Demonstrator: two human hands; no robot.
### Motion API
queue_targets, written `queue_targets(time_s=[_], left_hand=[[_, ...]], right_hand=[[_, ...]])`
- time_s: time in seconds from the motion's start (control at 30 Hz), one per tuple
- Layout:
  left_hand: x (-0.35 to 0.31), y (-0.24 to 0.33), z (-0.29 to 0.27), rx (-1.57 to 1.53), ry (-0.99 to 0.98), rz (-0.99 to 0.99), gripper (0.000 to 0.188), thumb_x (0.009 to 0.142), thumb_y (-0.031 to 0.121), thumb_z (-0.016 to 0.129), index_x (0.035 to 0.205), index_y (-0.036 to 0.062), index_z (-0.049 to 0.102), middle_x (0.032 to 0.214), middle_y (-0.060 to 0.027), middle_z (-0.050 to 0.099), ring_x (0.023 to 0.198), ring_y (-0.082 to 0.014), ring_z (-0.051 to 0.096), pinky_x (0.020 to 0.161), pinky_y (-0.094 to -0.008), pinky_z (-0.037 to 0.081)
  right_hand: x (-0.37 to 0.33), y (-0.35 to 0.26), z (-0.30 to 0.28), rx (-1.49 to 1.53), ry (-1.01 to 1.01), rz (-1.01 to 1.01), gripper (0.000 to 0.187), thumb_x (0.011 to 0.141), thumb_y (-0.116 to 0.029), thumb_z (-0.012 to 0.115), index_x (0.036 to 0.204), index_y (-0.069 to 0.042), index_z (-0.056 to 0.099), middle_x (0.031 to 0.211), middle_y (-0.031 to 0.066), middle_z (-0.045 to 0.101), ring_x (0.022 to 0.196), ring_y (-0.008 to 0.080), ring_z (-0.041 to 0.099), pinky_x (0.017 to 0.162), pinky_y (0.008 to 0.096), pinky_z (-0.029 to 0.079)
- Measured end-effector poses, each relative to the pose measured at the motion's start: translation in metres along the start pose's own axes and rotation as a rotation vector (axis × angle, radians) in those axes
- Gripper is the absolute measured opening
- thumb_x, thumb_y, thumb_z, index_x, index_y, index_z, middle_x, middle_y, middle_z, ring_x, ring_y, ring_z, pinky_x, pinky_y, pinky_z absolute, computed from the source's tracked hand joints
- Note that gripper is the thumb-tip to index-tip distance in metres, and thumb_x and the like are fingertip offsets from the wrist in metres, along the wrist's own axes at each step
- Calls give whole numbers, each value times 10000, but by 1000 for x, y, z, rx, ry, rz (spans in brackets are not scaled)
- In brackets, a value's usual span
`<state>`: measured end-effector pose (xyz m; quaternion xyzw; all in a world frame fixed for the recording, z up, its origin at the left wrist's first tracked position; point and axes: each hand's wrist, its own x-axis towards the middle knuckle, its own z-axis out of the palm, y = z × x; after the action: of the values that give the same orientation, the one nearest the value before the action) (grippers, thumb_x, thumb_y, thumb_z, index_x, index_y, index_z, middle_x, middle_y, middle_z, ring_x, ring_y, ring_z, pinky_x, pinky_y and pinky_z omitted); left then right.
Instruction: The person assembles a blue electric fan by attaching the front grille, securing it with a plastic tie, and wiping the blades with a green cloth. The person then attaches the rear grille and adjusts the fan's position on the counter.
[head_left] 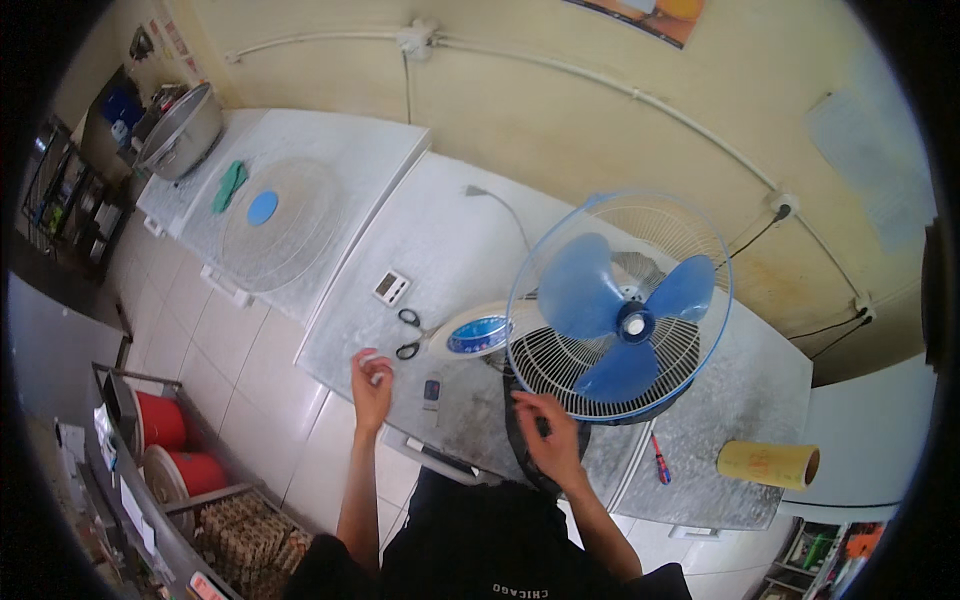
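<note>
Steel pot (183, 130) upper left of frame, contents not visible; red buckets (163, 422) lower left. Fan (620, 305) with blue blades lies on the worktop (440, 240), center right. Right hand (548, 440) rests open against its lower cage rim; left hand (371, 378) pinches a small white piece (378, 366), near scissors (409, 333).

Left arm: bare forearm rises from the lower edge, nearly straight, wrist slightly bent.
Left hand (371, 381): raised, fingers curled, fingertips pinched on something small and white.
Right arm: forearm angles up and inward.
Right hand (545, 430): palm down, fingers spread loosely, grip not closed.
</note>
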<state>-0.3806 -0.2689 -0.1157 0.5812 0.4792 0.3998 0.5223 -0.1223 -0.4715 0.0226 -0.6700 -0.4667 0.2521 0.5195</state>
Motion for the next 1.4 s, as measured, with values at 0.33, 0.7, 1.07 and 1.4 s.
queue_targets(time_s=[0.33,0.7,1.07,1.4], left_hand=[[18,237,175,-359,-657,231,730,849,-41,755,1453,95,368,1113,-73,589,1088,-178,614,914,-337,527],[176,242,277,-17,-612,307,419,908,184,792,1265,0,673,1148,-122,741,1043,-185,695,942,-336,541],[173,244,285,-159,-573,149,280,921,126,765,1150,-31,732,989,-127,771,896,-157,722,841,-294,580],[175,245,284,-158,-585,138,308,930,138,770,1176,-42,723,1020,-139,765,922,-159,717,854,-291,574]], right_hand=[[103,-45,-48,159,247,-22,203,984,-4,643,1166,-16,732,1044,80,711,906,135,659,760,254,540],[297,-65,-223,-843,-65,-532,105,900,-149,733,981,-99,776,929,48,673,893,256,660,761,376,552],[332,-50,-219,-820,-249,-450,118,892,-143,739,994,-101,782,913,64,636,876,260,650,769,389,528],[334,-45,-219,-817,-238,-437,130,878,-143,738,989,-89,778,942,59,645,907,254,658,790,391,546]])
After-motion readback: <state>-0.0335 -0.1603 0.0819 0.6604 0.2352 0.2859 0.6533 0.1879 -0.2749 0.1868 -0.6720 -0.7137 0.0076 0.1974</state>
